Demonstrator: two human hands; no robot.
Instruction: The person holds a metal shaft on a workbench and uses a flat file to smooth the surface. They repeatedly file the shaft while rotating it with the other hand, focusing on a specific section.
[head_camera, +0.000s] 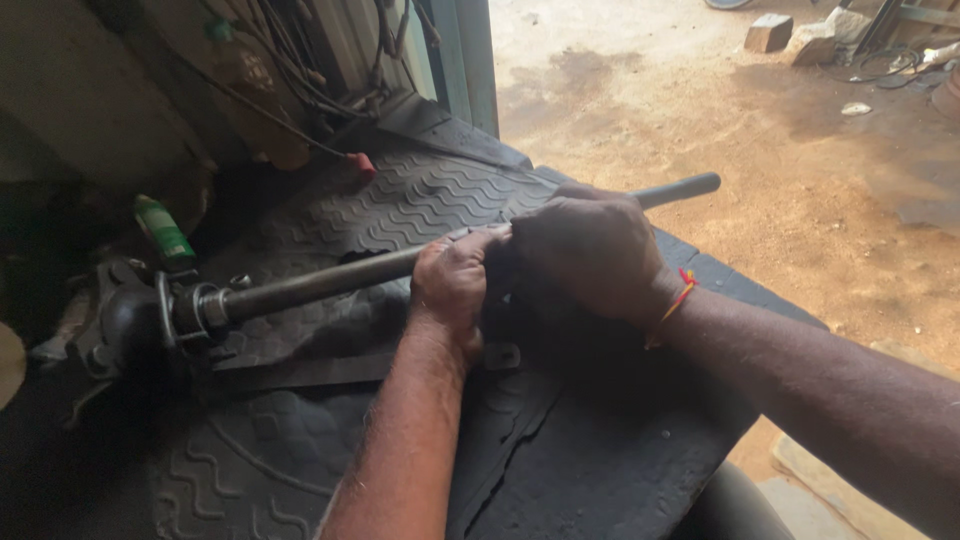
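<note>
Black ribbed rubber mat (400, 200) covers the surface, and its right edge borders open sandy ground (760, 170). On the left, a metal fitting (190, 310) holds the long metal rod (320, 282). Left hand (452, 285) and right hand (590, 250) both grasp this rod at the middle; its far end (690, 186) reaches past the mat edge.

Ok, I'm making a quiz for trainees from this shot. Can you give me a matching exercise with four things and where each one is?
Things:
1. left hand
2. right hand
3. green bottle
4. thread band

Places:
A. on the right wrist
B. upright, behind the rod's left end
C. gripping the metal rod near its middle
D. over the rod, further towards its free end

Pairs: 1-C, 2-D, 3-B, 4-A
</note>
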